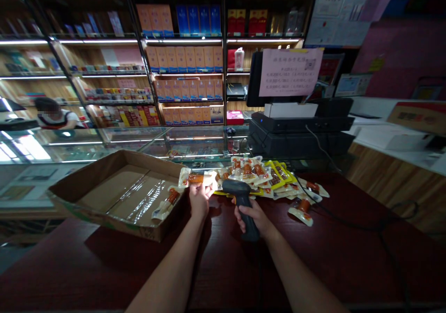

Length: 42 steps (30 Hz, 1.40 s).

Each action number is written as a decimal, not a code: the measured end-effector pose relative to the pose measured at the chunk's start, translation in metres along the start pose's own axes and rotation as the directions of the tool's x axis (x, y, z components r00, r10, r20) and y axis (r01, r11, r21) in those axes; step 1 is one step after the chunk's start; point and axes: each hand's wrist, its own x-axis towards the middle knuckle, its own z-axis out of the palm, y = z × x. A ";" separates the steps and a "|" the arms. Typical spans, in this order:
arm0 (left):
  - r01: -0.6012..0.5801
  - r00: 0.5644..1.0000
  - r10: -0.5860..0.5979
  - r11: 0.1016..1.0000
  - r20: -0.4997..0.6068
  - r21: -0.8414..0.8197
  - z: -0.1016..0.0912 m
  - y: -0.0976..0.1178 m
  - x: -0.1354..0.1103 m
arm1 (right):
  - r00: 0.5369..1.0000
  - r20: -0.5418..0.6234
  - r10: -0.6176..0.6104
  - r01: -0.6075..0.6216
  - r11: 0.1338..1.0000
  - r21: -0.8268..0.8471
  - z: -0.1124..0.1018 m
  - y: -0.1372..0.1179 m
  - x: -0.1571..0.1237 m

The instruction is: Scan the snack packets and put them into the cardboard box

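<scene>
My left hand (199, 199) is closed on a clear-wrapped sausage packet (195, 178), lifted near the right edge of a shallow cardboard box (114, 216). Light from a dark barcode scanner (245, 210) falls on the packet's right end. My right hand (256, 215) wraps round the scanner's handle, and its head points left at the packet. One similar packet (167, 203) lies inside the box at its right side. Behind the scanner, a pile of sausage packets (246, 168) is heaped with yellow snack bags (279, 173).
Loose packets (302, 210) and a black cable (351, 227) lie on the dark red table (223, 276). A till (296, 131) with a pink notice stands behind the pile. Glass counters and stocked shelves (188, 59) line the back; a person (57, 117) is at far left.
</scene>
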 end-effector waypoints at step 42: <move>0.404 0.903 -0.428 0.875 0.039 0.268 0.017 -0.018 -0.011 | 0.953 -0.262 -0.155 0.146 0.988 -0.053 -0.005 0.004 -0.013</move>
